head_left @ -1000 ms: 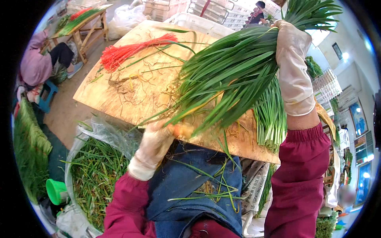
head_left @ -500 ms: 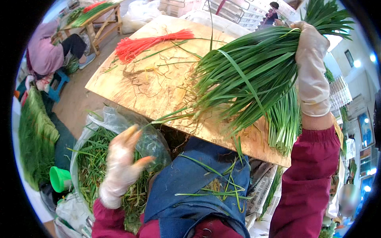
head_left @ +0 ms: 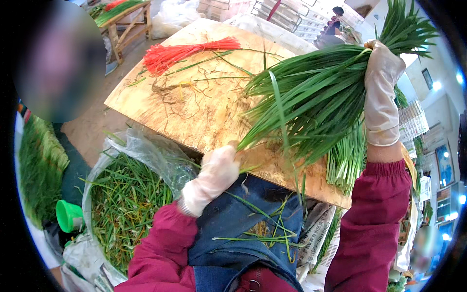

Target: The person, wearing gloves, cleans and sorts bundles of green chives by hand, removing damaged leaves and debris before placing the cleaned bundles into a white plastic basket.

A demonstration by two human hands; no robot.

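My gloved right hand point(head_left: 384, 92) is closed round a large bunch of garlic chives point(head_left: 311, 92), holding it tilted over the right part of a wooden board point(head_left: 204, 109). The dark leaves fan out toward the left, and more stick up past the fist. At the board's near edge my gloved left hand point(head_left: 216, 170) pinches a few leaf ends at the lower left of the bunch. A few green strands poke out beside its fingers. Under the raised bunch lies another bundle of chives point(head_left: 343, 168), its pale cut ends facing me.
Red plastic ties point(head_left: 187, 52) lie at the board's far left, with loose leaves and dry brown strands. A clear bag of green trimmings point(head_left: 129, 209) stands at left, near a green cup point(head_left: 69, 216). Scraps lie on my blue apron point(head_left: 228, 228). Another person point(head_left: 333, 27) is far back.
My left hand has moved right and up from over the bag of trimmings to the bunch, its spread fingers now closed on leaf ends. My right hand holds nearly still.
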